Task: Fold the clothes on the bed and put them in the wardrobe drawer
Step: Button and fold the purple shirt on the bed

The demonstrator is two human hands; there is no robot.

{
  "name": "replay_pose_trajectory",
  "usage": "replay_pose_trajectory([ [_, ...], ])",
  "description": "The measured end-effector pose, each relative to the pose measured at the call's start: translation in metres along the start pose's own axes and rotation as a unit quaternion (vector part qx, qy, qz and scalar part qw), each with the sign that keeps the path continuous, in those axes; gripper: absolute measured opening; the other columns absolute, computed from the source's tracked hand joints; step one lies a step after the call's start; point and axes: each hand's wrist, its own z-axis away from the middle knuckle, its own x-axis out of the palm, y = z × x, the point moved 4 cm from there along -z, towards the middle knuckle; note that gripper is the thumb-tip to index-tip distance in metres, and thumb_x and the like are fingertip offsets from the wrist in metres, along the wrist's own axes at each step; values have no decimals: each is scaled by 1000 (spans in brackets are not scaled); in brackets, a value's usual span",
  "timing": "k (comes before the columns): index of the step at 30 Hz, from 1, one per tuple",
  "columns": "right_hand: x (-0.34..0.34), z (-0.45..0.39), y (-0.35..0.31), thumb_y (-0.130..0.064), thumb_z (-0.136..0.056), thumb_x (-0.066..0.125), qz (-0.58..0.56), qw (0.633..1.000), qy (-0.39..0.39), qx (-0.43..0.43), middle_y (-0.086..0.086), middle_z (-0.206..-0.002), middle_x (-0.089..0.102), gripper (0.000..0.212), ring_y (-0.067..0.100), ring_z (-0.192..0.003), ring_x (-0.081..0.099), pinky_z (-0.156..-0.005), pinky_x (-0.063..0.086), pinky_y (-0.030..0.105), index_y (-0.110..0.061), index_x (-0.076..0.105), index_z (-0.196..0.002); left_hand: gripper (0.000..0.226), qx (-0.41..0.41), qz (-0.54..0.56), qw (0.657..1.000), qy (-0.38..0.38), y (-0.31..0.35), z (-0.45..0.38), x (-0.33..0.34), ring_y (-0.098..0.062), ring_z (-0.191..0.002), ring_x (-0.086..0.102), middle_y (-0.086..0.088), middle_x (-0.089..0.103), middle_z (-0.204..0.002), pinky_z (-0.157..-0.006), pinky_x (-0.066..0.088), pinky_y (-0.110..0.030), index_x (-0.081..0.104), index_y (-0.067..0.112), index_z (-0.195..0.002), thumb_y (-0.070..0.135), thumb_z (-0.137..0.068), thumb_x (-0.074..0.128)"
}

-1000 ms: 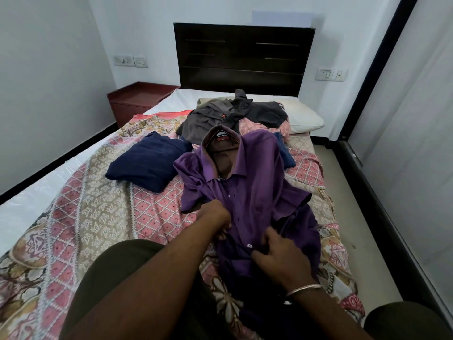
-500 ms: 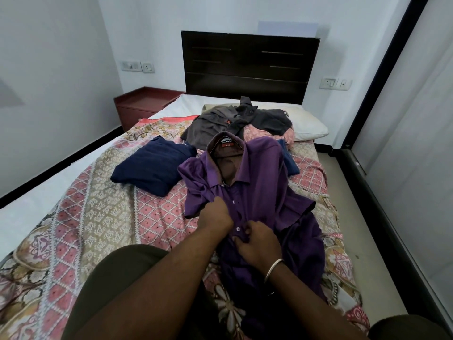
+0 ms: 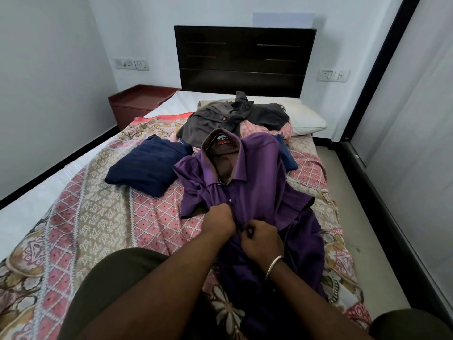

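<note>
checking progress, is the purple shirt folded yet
No, the purple shirt lies spread open on the bed, collar up, both hands at its button placket.

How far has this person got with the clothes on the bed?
Early on. The navy garment already lies folded. Both hands, left hand and right hand, grip the purple shirt at its button line. The grey clothes heaped by the pillow remain unfolded. No wardrobe drawer is in view.

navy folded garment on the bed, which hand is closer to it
Left. The left hand grips the purple shirt front, just below and right of the navy folded garment. The right hand is farther right, also on the shirt.
</note>
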Motion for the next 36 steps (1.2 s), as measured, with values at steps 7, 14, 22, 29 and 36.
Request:
replay_pose_trajectory([
  [7, -3, -1, 13, -18, -84, 70, -111, 993, 23, -27, -12, -68, 65, 6, 3, -67, 62, -64, 44, 21, -19, 70, -78, 30, -36, 80, 996, -30, 4, 0, -2, -38, -108, 63, -21, 65, -117, -89, 54, -38, 59, 2, -111, 20, -87, 63],
  [14, -18, -9, 34, -10, -83, 73, -239, 969, 59, -1, -8, -65, 65, 13, 1, -60, 58, -60, 42, 11, -17, 66, -76, 19, -27, 184, 981, -49, 16, -7, -2, -27, -72, 73, -9, 73, -70, -66, 62, -35, 71, 14, -67, 12, -86, 68],
  [22, -15, -15, 39, -12, -84, 75, -348, 932, 88, 43, -8, -69, 69, 9, -2, -64, 62, -60, 44, 10, -18, 71, -78, 21, -45, 238, 967, -83, 21, -7, 6, -7, -53, 61, 0, 64, -65, -45, 46, -20, 66, 14, -72, 17, -93, 66],
  [29, -8, -11, 33, -16, -84, 76, -334, 939, 88, 11, -16, -83, 72, 10, -7, -81, 66, -73, 49, 10, -19, 77, -93, 21, -56, 253, 958, -123, 23, -6, 7, -10, -48, 54, -3, 62, -62, -43, 42, -19, 67, 13, -75, 14, -95, 62],
  [36, -4, -13, 38, -14, -87, 73, -347, 935, 77, -6, -22, -85, 70, 12, -9, -84, 66, -76, 47, 7, -17, 78, -97, 21, -80, 295, 941, -142, 27, -5, 10, -4, -41, 53, -4, 61, -63, -41, 42, -18, 64, 12, -78, 12, -98, 57],
])
